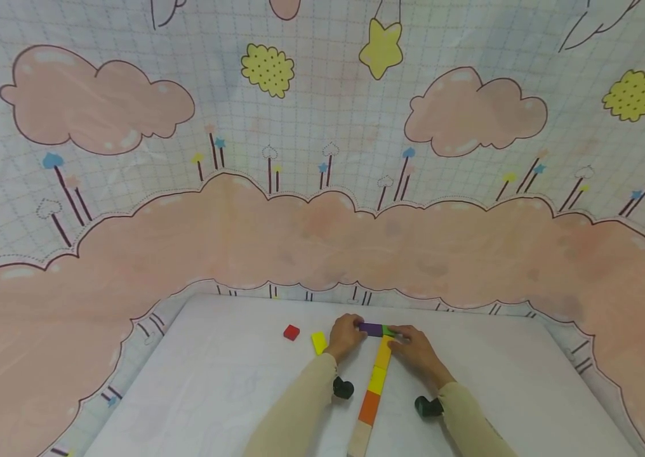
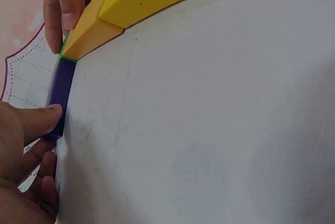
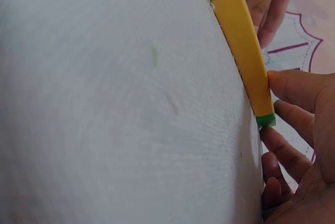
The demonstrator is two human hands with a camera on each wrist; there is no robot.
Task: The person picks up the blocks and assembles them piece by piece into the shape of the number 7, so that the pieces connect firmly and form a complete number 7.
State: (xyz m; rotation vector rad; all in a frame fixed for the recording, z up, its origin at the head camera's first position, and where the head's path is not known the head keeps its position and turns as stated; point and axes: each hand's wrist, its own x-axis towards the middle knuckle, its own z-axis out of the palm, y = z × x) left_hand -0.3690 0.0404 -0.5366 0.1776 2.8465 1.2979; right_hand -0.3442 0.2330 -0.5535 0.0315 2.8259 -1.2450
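A row of flat blocks runs up the white table: a plain wood block (image 1: 359,439), a dark orange block (image 1: 369,408), a yellow block (image 1: 376,381) and a light orange block (image 1: 383,354). Across its far end lie a green block (image 3: 265,120) and a purple block (image 1: 371,329), end to end. My left hand (image 1: 346,336) pinches the purple block at its left end, thumb on its near side. My right hand (image 1: 418,352) holds the green block at its right end, its thumb against the light orange block. Fingers partly hide the green block.
Left of my left hand lie a red block (image 1: 291,332) and a loose yellow block (image 1: 319,343), partly behind the hand. The white table (image 1: 185,381) meets a cloud-patterned cloth (image 1: 299,241) at its far edge. Dark wrist cameras sit at both sleeves.
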